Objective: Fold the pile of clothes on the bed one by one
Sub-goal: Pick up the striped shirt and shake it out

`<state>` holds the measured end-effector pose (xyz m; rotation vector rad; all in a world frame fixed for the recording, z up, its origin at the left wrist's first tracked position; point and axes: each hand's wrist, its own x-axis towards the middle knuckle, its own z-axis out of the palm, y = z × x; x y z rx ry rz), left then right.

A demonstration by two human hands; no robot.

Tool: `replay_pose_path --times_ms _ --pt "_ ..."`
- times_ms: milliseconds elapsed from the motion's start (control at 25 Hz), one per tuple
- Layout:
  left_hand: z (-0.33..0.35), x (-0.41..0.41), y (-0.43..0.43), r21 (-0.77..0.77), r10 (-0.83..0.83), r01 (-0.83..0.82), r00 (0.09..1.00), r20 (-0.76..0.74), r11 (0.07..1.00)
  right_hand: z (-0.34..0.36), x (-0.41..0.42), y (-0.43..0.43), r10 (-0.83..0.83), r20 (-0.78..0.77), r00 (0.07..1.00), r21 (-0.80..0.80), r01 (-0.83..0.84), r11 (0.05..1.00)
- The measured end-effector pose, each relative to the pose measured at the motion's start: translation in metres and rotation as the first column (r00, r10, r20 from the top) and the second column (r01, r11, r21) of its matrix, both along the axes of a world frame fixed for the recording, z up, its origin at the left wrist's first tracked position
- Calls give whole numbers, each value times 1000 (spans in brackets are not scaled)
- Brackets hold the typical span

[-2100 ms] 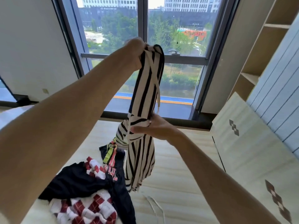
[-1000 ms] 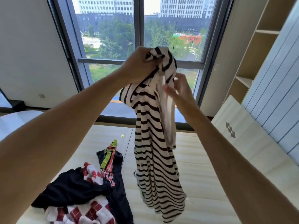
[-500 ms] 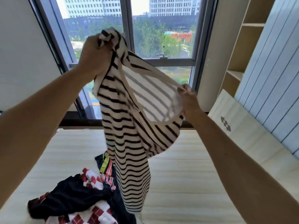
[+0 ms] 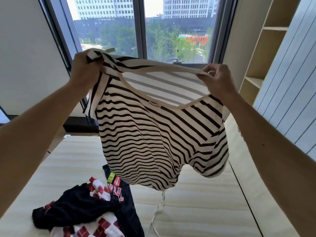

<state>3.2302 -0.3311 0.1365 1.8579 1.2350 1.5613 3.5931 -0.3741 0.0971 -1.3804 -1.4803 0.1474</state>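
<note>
1. Striped cream-and-black top (image 4: pixel 153 134) hangs in the air in front of the window (image 4: pixel 177 29), above the bed (image 4: pixel 196 202); I see it spread wide between both hands.
2. My left hand (image 4: pixel 83 69) is clenched around a bunched shoulder of the top, fingers closed on the fabric.
3. My right hand (image 4: pixel 217 77) pinches the cream neckline band at the other side, fingers closed on it.
4. Its neck opening points up and its hem hangs down towards the bed, so the body drops vertically, while the stretched neckline runs left to right (a small white label (image 4: pixel 154 104) sits just under the near edge of the neckline).
5. A thin cream cord (image 4: pixel 159 207) trails from the hem down onto the bed.
6. The remaining pile (image 4: pixel 89 212), black fabric mixed with red-and-white checks, lies on the bed at lower left, below the hem.
</note>
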Motion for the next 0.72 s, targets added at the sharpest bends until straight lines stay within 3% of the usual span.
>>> replay_pose_path --times_ms 80,160,280,360,440,520,600,680,720 --pt "-1 -2 3 -42 20 -19 1000 21 999 -8 11 2 -55 167 985 -41 62 997" --pt "-5 1 6 -86 17 -21 999 -48 996 -18 22 8 -151 174 973 -70 165 984" --pt "-19 12 4 -200 -127 108 988 -88 974 -30 32 18 -254 -39 966 -185 243 952" --pt "-26 22 -2 -259 -231 217 972 -27 941 -34 31 21 -261 -212 942 -291 195 937" --pt "-30 27 -8 -257 -270 246 961 -61 935 -34 30 13 -193 -267 944 -358 89 929" --pt "-32 26 -8 -216 -244 216 963 -114 952 -35 35 1 48 -118 992 -362 -88 928" --pt "-33 19 -4 -168 -186 159 970 -156 973 -33 45 -9 274 157 949 -450 -178 875" --pt "-38 10 2 -95 -92 71 967 -238 993 -34 57 -11 323 396 860 -569 -46 821" --pt "-42 7 7 -37 -38 28 953 -300 999 -38 62 -9 274 479 834 -551 42 833"
